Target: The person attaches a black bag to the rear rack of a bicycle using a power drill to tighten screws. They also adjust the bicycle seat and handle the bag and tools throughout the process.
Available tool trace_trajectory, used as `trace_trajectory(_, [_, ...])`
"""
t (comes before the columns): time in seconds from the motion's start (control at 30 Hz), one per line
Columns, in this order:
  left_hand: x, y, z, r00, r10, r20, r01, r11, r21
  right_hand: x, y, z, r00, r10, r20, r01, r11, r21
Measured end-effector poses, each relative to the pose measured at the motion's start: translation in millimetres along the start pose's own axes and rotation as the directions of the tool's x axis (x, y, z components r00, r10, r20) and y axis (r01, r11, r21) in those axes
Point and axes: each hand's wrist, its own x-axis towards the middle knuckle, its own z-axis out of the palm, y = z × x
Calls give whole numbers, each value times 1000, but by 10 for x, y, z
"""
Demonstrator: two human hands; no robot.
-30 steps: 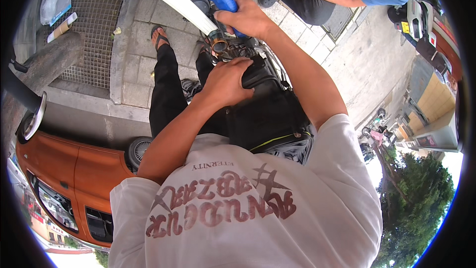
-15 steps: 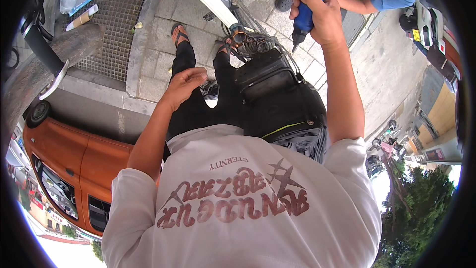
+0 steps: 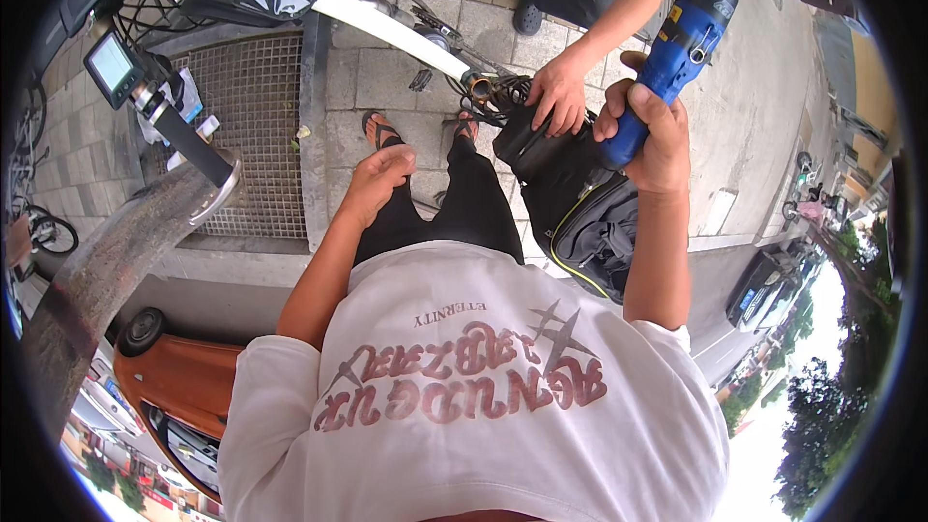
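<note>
My right hand point(image 3: 659, 135) is wrapped round a blue torch-shaped tool point(image 3: 677, 43) with a wide black end and a small metal ring on its side. The black end points up and away to the right. My left hand point(image 3: 379, 184) hangs in front of my thigh with its fingers curled in; I cannot see whether anything is inside them. Beside my right hand, another person's hand point(image 3: 559, 92) touches the top of a black bag point(image 3: 580, 208). Just left of that hand, a white bike-frame tube point(image 3: 391, 29) ends in an open, copper-coloured ring near bunched black cables point(image 3: 503, 97).
At the left are a handlebar grip point(image 3: 193, 145) with a display point(image 3: 114, 70), and a leaning tree trunk point(image 3: 116, 271). A metal grate point(image 3: 266, 140) lies beyond them. An orange car point(image 3: 184, 377) stands at lower left. The other person's dark shoe point(image 3: 528, 12) is on the paving.
The blue tool has swung from tip-down to black end up and come nearer in my right hand. The other person's hand has reached onto the bag. My view has shifted, showing the handlebar display.
</note>
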Motion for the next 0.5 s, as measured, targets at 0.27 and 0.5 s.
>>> trace_trajectory(0.27, [-38, 172, -615, 998, 16, 54, -30, 965, 260, -1298, 373, 26, 983, 7, -185, -8, 1000, -5])
trace_trajectory(0.5, [-159, -219, -1287, 999, 30, 35, -42, 897, 439, -1955, 975, 514, 907, 370, -200, -420, 832, -362])
